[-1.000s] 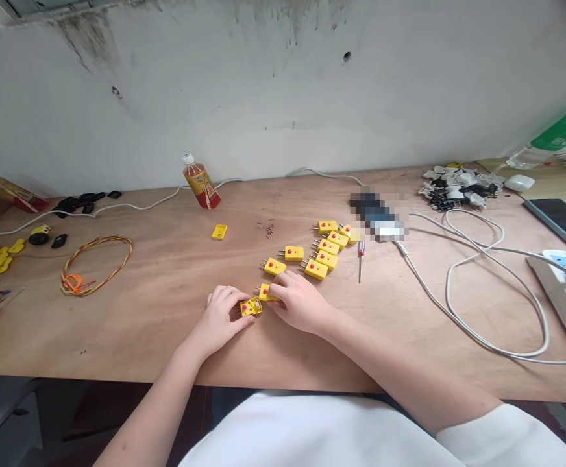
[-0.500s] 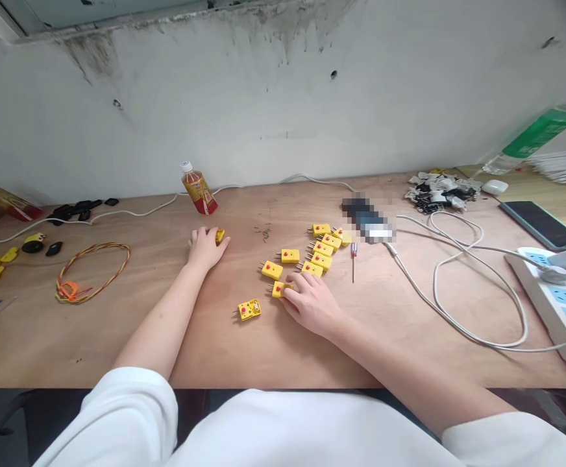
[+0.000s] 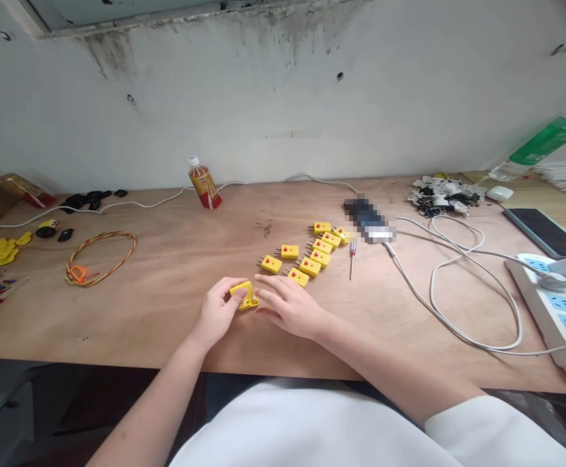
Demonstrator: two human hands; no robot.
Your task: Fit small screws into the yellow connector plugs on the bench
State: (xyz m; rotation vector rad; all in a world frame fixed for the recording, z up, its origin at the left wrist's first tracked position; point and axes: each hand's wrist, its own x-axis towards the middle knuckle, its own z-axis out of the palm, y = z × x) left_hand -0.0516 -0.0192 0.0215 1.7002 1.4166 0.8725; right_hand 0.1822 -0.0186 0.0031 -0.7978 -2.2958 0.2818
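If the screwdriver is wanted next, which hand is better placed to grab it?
Probably the right hand: it looks empty, its fingers are spread, and it is nearer the screwdriver. The left hand is busy holding a yellow plug.

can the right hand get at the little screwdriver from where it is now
Probably yes: the right hand looks free of any load, and the screwdriver lies in the open beyond it, just right of the yellow plugs, with nothing on top.
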